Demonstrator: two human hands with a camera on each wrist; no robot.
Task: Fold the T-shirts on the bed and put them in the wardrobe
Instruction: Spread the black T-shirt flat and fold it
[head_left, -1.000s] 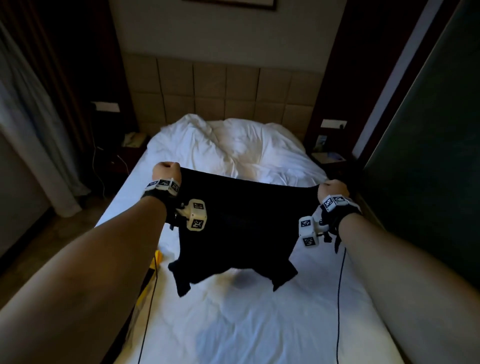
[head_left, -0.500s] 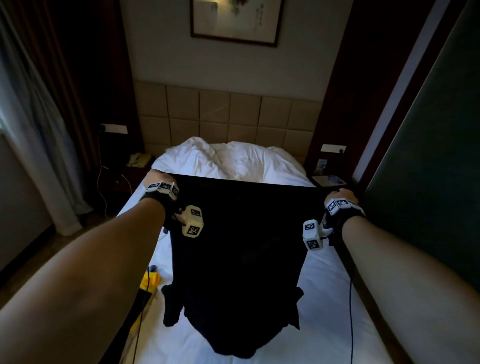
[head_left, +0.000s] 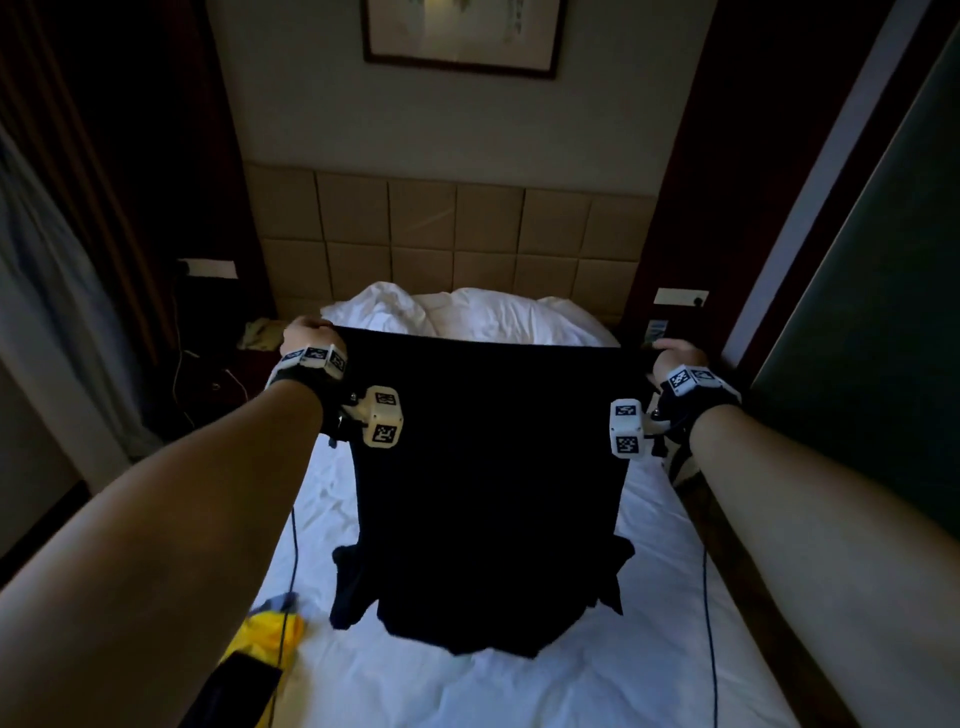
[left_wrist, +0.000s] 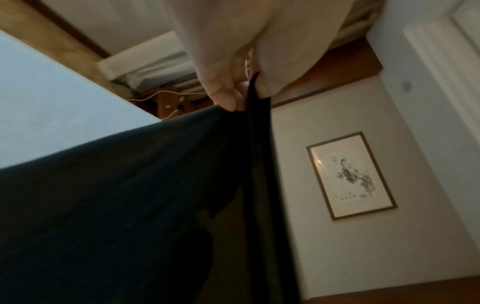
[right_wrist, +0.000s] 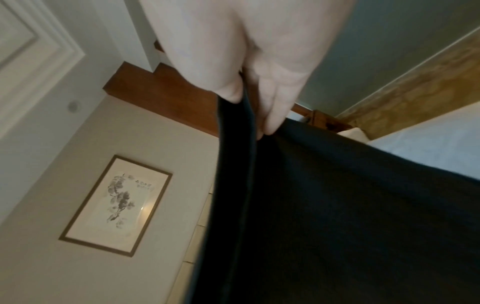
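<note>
the left hand and right hand each pinch a hem corner of the black t-shirt, which hangs below them over the bed.

one black T-shirt, one yellow garment, one bed, one framed picture, two hands

Both forearms are bare, with no sleeves. Behind the left hand and the right hand sits a black wrist strap topped with a white band of black-and-white square markers. A white marker-faced cube is mounted on each wrist's inner side, with thin dark cables trailing below.
</note>
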